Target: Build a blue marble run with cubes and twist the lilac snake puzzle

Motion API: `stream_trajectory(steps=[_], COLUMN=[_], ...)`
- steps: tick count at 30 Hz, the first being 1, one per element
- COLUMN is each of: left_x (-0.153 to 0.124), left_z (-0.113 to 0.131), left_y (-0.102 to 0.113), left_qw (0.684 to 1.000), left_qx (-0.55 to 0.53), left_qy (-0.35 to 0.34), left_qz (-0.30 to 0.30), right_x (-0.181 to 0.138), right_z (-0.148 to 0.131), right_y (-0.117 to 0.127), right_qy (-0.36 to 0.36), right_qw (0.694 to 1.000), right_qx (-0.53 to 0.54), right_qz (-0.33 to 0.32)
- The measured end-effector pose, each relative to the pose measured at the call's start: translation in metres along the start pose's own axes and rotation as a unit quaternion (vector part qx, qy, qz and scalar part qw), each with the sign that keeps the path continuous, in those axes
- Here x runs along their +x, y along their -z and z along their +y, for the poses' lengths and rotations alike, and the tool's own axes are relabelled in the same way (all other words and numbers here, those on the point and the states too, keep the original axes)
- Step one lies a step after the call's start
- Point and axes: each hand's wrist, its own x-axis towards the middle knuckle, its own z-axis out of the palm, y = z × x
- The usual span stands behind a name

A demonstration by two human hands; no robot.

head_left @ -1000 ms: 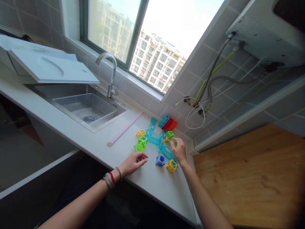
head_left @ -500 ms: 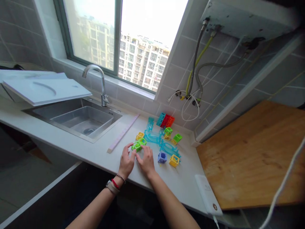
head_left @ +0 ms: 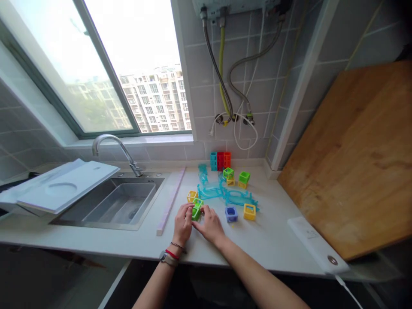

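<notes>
Two green toy cube frames [head_left: 197, 207] sit together on the counter, one behind the other. My left hand [head_left: 183, 224] has its fingers closed on their left side. From the right, my right hand [head_left: 209, 223] pinches the same green cubes. Just behind them stands a yellow cube frame [head_left: 192, 196]. To the right are a blue-violet cube [head_left: 231, 214] and another yellow cube [head_left: 249, 211]. Clear blue curved track pieces [head_left: 210, 190] lie beyond my hands. The fingers partly hide the green cubes.
A long pale strip [head_left: 171, 201] lies left of my hands, beside the sink [head_left: 138, 221]. Stacked green and yellow cubes [head_left: 243, 179] and teal, red and orange blocks [head_left: 220, 161] stand near the wall. A white power strip [head_left: 317, 244] and a wooden board [head_left: 350, 167] are at right.
The camera view has turned and levelled, so everything sits differently in the picture. Both hands remain at the green cubes, with the fingers now closer around them.
</notes>
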Motion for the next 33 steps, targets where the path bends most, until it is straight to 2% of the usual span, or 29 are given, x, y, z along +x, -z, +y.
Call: stream_trajectory(steps=[4, 9, 18, 25, 28, 33], left_x=[-0.006, -0.008, -0.010, -0.008, -0.008, -0.008], left_z=[-0.002, -0.001, -0.001, -0.003, -0.003, -0.003], left_y=[0.001, -0.003, -0.008, -0.009, -0.010, -0.010], left_qw=[1.000, 0.997, 0.990, 0.991, 0.991, 0.990], left_qx=[0.016, 0.059, 0.108, 0.100, 0.098, 0.101], left_qy=[-0.009, -0.037, -0.054, -0.063, -0.065, -0.070], left_qz=[-0.006, -0.041, -0.066, -0.065, -0.067, -0.069], right_x=[0.000, -0.002, -0.012, -0.037, -0.048, -0.052], right_z=[0.006, 0.013, 0.012, 0.004, 0.001, -0.007], right_y=[-0.001, 0.001, 0.014, 0.034, 0.044, 0.050], right_qy=[-0.006, -0.014, 0.020, 0.040, 0.043, 0.058], right_qw=[0.999, 0.995, 0.993, 0.998, 0.998, 0.998], right_qx=[0.037, 0.095, 0.112, 0.040, 0.045, 0.026], right_qz=[0.014, 0.010, -0.001, -0.015, -0.021, -0.031])
